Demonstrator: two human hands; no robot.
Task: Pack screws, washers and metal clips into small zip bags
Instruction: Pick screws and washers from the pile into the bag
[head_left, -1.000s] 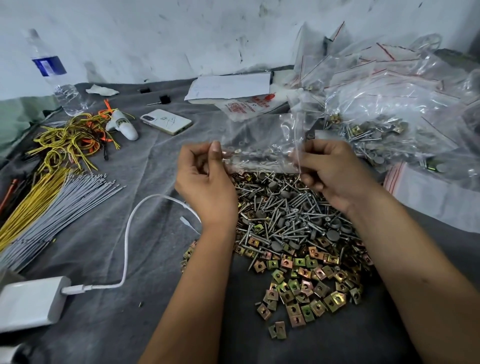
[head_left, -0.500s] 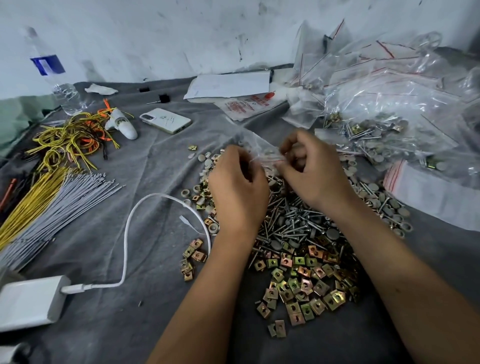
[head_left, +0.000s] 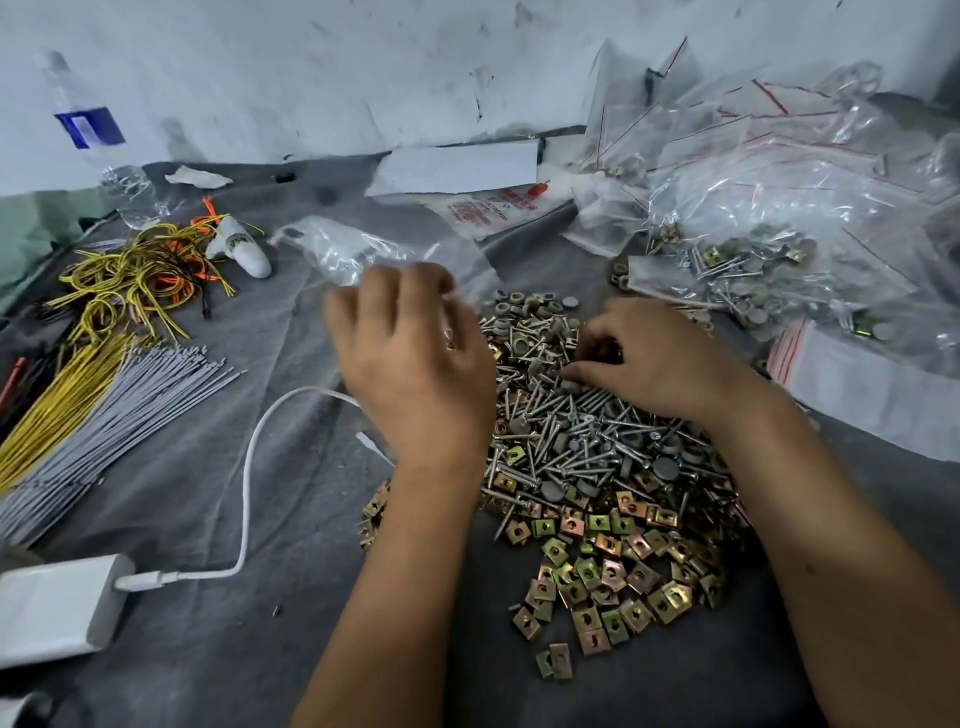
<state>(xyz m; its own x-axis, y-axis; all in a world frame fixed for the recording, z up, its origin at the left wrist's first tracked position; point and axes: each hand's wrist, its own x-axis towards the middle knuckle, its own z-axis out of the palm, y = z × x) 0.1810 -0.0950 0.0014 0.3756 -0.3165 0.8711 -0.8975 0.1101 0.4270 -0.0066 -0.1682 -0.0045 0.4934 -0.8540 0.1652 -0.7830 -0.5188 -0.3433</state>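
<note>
A heap of silver screws (head_left: 587, 431) lies on the grey cloth, with grey washers (head_left: 530, 304) at its far edge and brass-coloured metal clips (head_left: 608, 566) at its near edge. My left hand (head_left: 410, 353) grips a small clear zip bag (head_left: 358, 254), blurred, which sticks out up and to the left of the heap. My right hand (head_left: 654, 358) rests on the far part of the heap, fingers curled down and pinching small parts there. Which parts it pinches is hidden under the fingers.
Filled and empty zip bags (head_left: 779, 208) are heaped at the right. A red-striped stack of bags (head_left: 831, 374) lies nearer. A white charger (head_left: 57, 608) with its cable (head_left: 249, 467), grey ties (head_left: 104, 405), yellow wires (head_left: 135, 280) and a water bottle (head_left: 119, 171) lie left.
Both hands held the bag above the heap and pressed it together. Now the left hand alone carries it leftward, and the right hand has dropped onto the heap.
</note>
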